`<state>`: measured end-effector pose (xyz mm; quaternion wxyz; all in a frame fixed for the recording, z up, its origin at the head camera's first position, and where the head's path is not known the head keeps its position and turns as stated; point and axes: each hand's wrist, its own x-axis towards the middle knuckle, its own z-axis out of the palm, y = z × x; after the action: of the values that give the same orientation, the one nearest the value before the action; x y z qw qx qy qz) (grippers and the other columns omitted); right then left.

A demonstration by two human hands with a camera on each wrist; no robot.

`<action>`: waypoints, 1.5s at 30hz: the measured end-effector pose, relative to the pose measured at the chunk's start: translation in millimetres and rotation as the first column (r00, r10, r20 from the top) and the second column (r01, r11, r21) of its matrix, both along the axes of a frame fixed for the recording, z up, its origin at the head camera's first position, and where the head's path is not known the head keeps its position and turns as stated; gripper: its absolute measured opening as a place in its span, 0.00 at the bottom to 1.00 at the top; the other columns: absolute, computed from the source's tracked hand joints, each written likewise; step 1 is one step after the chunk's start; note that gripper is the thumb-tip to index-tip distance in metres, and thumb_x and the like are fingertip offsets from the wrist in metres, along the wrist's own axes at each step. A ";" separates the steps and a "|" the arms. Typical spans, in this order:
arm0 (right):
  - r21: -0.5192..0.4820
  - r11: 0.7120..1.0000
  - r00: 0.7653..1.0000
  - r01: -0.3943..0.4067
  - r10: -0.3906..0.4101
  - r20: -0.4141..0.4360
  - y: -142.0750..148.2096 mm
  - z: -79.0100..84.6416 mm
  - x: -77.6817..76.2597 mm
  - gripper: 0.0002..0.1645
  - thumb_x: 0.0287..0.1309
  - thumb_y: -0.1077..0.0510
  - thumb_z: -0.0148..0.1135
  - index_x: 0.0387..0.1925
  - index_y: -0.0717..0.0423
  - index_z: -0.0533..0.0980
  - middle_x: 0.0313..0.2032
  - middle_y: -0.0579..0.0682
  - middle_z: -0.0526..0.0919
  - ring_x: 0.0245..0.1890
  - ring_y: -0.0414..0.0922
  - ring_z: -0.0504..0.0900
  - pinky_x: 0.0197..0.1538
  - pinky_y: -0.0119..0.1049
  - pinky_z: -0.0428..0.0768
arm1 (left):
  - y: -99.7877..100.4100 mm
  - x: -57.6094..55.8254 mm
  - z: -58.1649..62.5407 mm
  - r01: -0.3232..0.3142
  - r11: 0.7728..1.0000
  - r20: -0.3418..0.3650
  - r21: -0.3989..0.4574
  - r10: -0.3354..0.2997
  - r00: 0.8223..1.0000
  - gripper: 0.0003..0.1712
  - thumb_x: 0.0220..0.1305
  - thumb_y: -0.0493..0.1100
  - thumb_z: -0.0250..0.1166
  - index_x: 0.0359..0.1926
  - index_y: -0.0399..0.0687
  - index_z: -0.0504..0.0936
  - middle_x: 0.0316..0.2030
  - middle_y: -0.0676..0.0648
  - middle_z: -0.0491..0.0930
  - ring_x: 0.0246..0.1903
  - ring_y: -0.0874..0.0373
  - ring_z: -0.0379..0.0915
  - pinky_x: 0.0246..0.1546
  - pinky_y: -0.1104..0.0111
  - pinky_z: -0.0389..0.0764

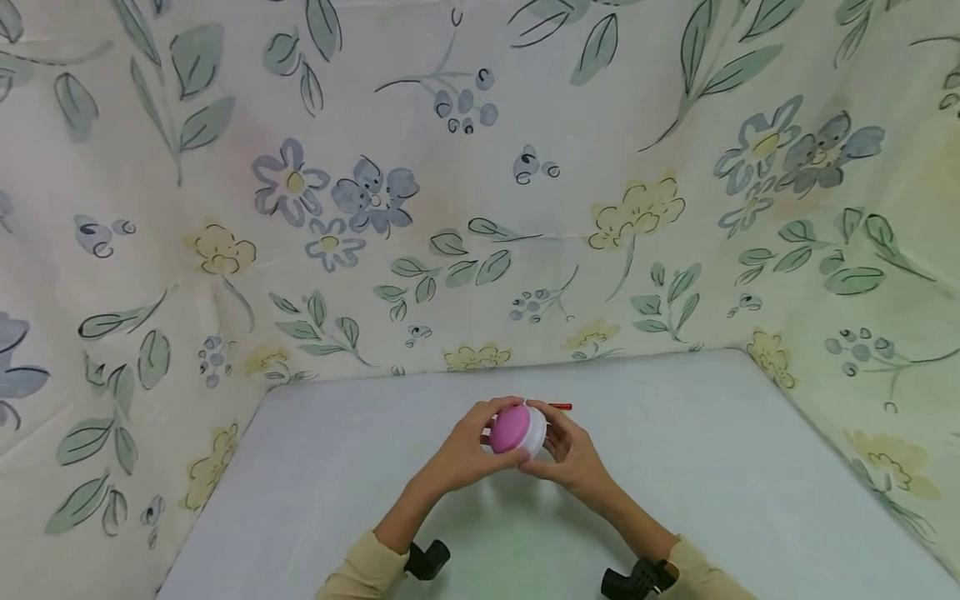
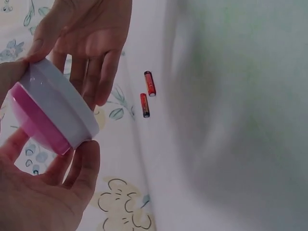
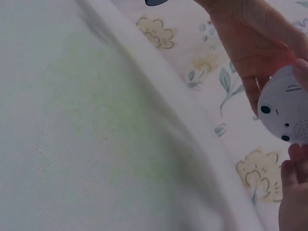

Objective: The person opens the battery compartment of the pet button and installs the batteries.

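Both hands hold a round device [image 1: 529, 432] with a pink domed side and a white base, tilted on its edge above the table. My left hand [image 1: 471, 446] grips it from the pink side, thumb at the lower rim. On the white side my right hand [image 1: 573, 462] holds the rim between thumb and fingers. The white base [image 3: 284, 110], partly cut off in the right wrist view, shows dark round holes and a patch of tiny holes. Two red batteries with black ends, one battery [image 2: 150, 83] and another battery [image 2: 145, 105], lie beyond the hands.
A white cloth-like surface covers the table [image 1: 337, 450]. A floral cloth [image 1: 450, 192] hangs behind and along both sides. Black wrist cameras sit on both wrists, the left camera [image 1: 427, 560] and the right camera [image 1: 633, 579].
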<state>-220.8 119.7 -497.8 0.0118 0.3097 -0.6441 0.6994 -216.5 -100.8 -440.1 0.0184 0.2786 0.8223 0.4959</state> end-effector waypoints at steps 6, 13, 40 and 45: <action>0.004 0.997 0.997 -0.071 0.071 0.035 -1.6 -0.3 -0.1 0.53 0.56 0.68 0.75 0.77 0.61 0.54 0.70 0.61 0.63 0.67 0.53 0.70 0.64 0.42 0.71 | -3.9 -1.6 -3.1 -0.012 0.999 0.033 0.050 0.010 0.999 0.37 0.60 0.50 0.77 0.68 0.58 0.72 0.58 0.51 0.75 0.49 0.54 0.77 0.47 0.60 0.83; -0.032 0.994 0.994 -0.106 0.107 0.037 -3.6 -0.9 0.3 0.53 0.57 0.70 0.73 0.77 0.61 0.53 0.69 0.65 0.65 0.66 0.56 0.72 0.61 0.49 0.73 | -1.7 -1.5 -2.2 0.014 0.988 0.099 0.153 -0.030 0.995 0.36 0.61 0.45 0.76 0.68 0.55 0.71 0.59 0.47 0.75 0.51 0.52 0.78 0.49 0.62 0.82; 0.256 0.964 0.997 0.074 -0.063 -0.051 6.0 -1.2 -1.9 0.54 0.47 0.63 0.82 0.73 0.58 0.63 0.53 0.58 0.72 0.42 0.52 0.77 0.38 0.36 0.82 | -13.5 0.1 -9.0 0.052 0.993 0.102 0.110 -0.063 0.993 0.36 0.60 0.40 0.76 0.66 0.48 0.68 0.63 0.46 0.72 0.56 0.47 0.76 0.53 0.62 0.79; 0.293 0.954 0.997 0.068 -0.052 -0.063 8.8 -4.1 -0.4 0.54 0.47 0.61 0.83 0.73 0.57 0.63 0.57 0.57 0.70 0.41 0.51 0.76 0.38 0.36 0.82 | -18.5 1.6 -13.0 0.074 0.991 0.135 0.107 -0.088 0.987 0.40 0.58 0.37 0.77 0.69 0.44 0.68 0.64 0.45 0.72 0.56 0.47 0.76 0.53 0.62 0.80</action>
<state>-221.2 128.5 -501.9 0.0042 0.3074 -0.7498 0.5859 -214.8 -119.3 -453.1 0.0815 0.2771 0.7806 0.5543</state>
